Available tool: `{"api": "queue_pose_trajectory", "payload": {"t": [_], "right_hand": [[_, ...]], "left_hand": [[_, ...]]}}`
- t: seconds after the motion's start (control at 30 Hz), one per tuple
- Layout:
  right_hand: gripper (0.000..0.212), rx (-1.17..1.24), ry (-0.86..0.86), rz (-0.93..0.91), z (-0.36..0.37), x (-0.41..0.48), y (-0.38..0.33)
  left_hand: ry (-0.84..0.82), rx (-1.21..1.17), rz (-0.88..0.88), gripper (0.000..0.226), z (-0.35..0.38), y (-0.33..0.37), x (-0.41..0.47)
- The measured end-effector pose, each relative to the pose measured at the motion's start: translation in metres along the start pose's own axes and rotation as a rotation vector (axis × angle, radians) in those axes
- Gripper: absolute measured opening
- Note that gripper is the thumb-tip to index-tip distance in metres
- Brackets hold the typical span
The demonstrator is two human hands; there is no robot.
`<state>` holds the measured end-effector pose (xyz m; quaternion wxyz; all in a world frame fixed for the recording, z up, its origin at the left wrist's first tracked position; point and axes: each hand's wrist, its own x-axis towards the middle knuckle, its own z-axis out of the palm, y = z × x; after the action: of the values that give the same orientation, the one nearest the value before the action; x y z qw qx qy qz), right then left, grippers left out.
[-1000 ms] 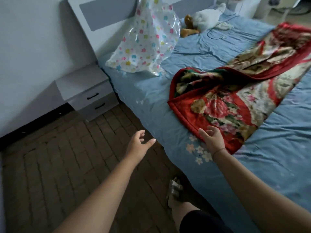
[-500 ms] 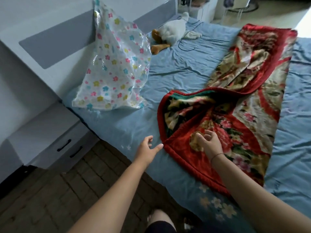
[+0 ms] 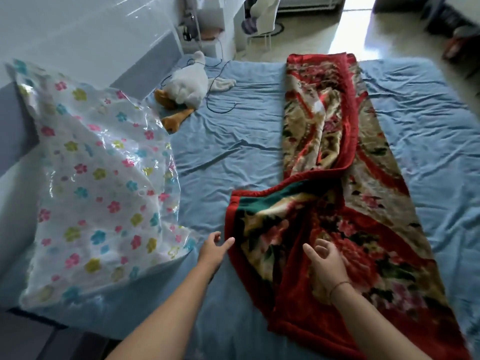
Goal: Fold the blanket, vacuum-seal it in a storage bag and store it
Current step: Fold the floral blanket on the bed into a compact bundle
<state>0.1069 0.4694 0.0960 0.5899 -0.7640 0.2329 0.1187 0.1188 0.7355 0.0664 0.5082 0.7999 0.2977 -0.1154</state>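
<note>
blanket (image 3: 337,216): red, floral, green band | storage bag (image 3: 98,190): clear, multicoloured flowers | bedsheet (image 3: 233,131): blue

Daylight enters from the far side of the room, burning the floor (image 3: 355,29) to white glare. Nearer the camera the light is dim and bluish, with soft shadows in the creases of the bedsheet (image 3: 233,157). The clear storage bag (image 3: 104,183) throws bright reflected streaks. The wide lens bows the headboard (image 3: 91,48) at the border. Slight blur softens the whole view.
</note>
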Motion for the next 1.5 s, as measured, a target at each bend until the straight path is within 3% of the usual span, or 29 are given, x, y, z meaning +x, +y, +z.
{"api": "queue_pose_trajectory", "payload": {"t": [0.3,0.43,0.47,0.53,0.57,0.67,0.73,0.83,0.93,1.07,1.1,1.17,1.3,1.43,1.5], "right_hand": [[0.051,0.062,0.114,0.068,0.004,0.057,0.001],[0.051,0.067,0.158,0.14,0.0,0.081,0.013],[0.051,0.066,0.165,0.154,0.0,0.086,0.015],[0.049,0.071,0.179,0.179,0.002,0.096,0.021],[0.049,0.077,0.184,0.187,0.004,0.099,0.024],[0.047,0.094,0.19,0.217,0.01,0.103,0.028],[0.044,0.134,0.185,0.223,0.014,0.101,0.03],[0.041,0.192,0.148,0.226,0.021,0.095,0.026],[0.039,0.376,0.076,0.252,0.023,0.086,0.002],[0.064,0.684,-0.096,0.322,-0.023,0.073,-0.03],[0.062,0.699,-0.116,0.311,-0.04,0.073,-0.027],[0.06,0.657,-0.162,0.304,-0.074,0.059,-0.026],[0.045,0.348,-0.152,0.526,-0.132,0.036,-0.004],[0.017,0.169,-0.045,0.564,-0.152,0.033,0.015],[0.029,0.178,-0.03,0.544,-0.155,0.033,0.02]], "left_hand": [[-0.037,-0.026,-0.133,0.069,0.033,0.013,0.124],[-0.084,-0.071,-0.22,0.036,0.048,0.005,0.168],[-0.097,-0.109,-0.251,0.045,0.052,-0.005,0.185],[-0.117,-0.145,-0.288,0.083,0.059,-0.024,0.214],[-0.143,-0.218,-0.322,0.083,0.062,-0.027,0.221],[-0.201,-0.358,-0.38,0.051,0.064,0.0,0.198],[-0.22,-0.395,-0.285,0.033,0.066,0.016,0.183],[-0.235,-0.427,-0.059,0.033,0.067,0.049,0.146],[-0.439,-0.346,0.171,0.027,0.073,0.077,0.078],[-0.804,0.022,0.536,0.028,0.097,0.086,-0.016],[-0.844,0.106,0.616,0.026,0.107,0.083,-0.032],[-0.84,0.26,0.74,0.028,0.128,0.074,-0.059],[-0.782,0.444,0.921,0.027,0.163,0.065,-0.097],[-0.744,0.506,0.942,0.031,0.194,0.068,-0.116],[-0.707,0.474,0.908,0.034,0.207,0.068,-0.117]]}}
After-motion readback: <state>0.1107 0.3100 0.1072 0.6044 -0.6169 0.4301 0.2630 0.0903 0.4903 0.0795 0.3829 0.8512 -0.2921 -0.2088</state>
